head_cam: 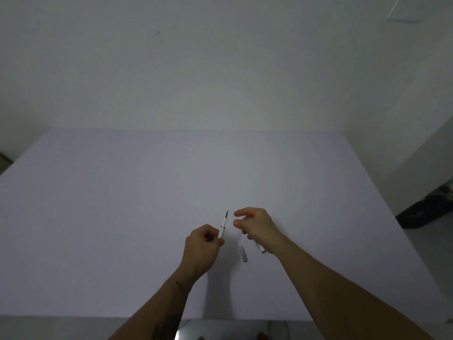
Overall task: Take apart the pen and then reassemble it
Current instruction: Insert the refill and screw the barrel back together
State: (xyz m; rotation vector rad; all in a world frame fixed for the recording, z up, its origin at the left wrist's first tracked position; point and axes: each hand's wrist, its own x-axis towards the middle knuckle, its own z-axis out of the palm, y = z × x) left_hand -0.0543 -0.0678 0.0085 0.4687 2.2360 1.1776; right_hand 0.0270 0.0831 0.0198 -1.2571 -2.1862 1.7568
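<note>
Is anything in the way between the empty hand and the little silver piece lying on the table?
Nothing visible blocks it. The right hand hovers open just above and beyond the silver piece, with only bare table between. The left hand holds the white pen part off to the side.

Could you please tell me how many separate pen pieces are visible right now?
3: the white dark-tipped pen body in the left hand, a silver tapered piece on the table, another piece partly hidden under the right wrist.

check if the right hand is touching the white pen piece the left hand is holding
Apart. The head view shows bare table between the right hand and the white pen piece, which is pinched only by the left hand.
</note>
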